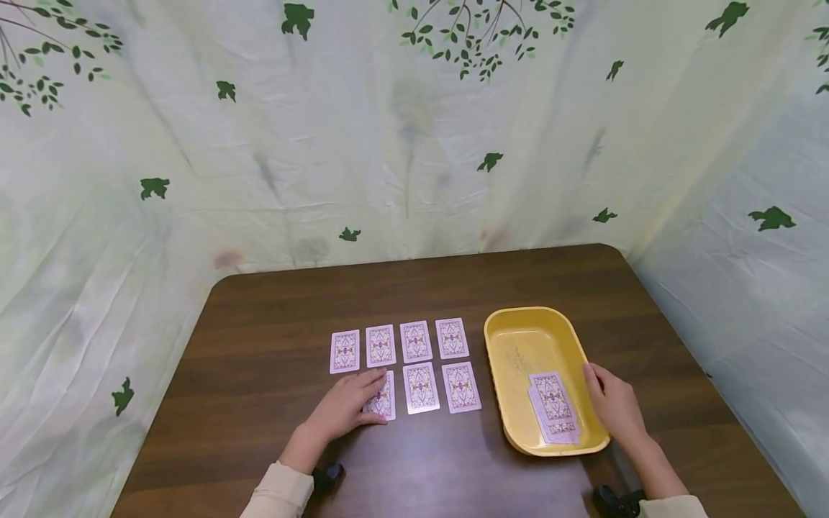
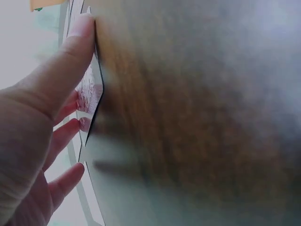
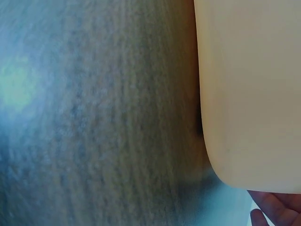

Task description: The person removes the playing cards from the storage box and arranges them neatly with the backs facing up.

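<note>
My left hand [image 1: 346,404] rests on the leftmost playing card [image 1: 387,397] of the front row, its thumb by the near edge and fingertips by the far edge. The left wrist view shows the thumb and two fingertips touching that card [image 2: 89,96], with another finger apart from it. At the tray's right side, my right hand [image 1: 617,404] holds the rim of a yellow plastic tray [image 1: 518,414], thumb on top. Its other fingers [image 3: 277,207] show past the tray wall in the right wrist view. A small pile of face-down cards [image 1: 555,406] lies in the tray.
Several face-down cards [image 1: 381,346] make up a back row on the brown wooden table [image 1: 272,309]. Two more front-row cards [image 1: 421,388] lie between the left hand and the tray. Behind the table hangs a pale curtain [image 1: 414,144] with leaf prints.
</note>
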### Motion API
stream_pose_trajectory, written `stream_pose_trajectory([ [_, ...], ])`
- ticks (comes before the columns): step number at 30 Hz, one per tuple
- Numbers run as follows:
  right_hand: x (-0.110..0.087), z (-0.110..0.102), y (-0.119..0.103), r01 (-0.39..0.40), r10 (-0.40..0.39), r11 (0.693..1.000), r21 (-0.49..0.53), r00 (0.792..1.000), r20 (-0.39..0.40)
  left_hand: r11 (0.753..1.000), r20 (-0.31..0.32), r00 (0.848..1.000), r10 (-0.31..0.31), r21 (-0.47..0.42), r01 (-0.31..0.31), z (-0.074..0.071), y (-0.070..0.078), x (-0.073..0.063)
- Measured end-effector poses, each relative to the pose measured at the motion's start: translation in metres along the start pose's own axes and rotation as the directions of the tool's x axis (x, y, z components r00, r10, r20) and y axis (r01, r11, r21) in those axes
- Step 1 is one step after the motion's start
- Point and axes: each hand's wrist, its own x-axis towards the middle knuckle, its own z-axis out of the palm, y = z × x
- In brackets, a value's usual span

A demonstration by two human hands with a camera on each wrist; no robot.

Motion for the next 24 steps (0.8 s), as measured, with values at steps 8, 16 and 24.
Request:
stream_pose_trajectory([
  [8,0.0007,0.0001,-0.0006,0.020,-0.020,1.000,0.006,1.000,-0.016,1.000,0.064,0.998,-0.030,0.002,0.030,-0.0021,-0.0040,0.0045],
  [16,0.0012,0.0002,-0.0006,0.011,-0.011,1.000,0.003,1.000,-0.022,0.999,0.079,0.996,-0.037,0.014,0.036,-0.0037,-0.0034,0.0080],
  [24,0.0005,0.0011,-0.0001,0.010,-0.010,1.000,0.002,0.999,-0.032,0.999,0.078,0.996,-0.039,0.006,0.039,-0.0016,-0.0019,0.0085],
])
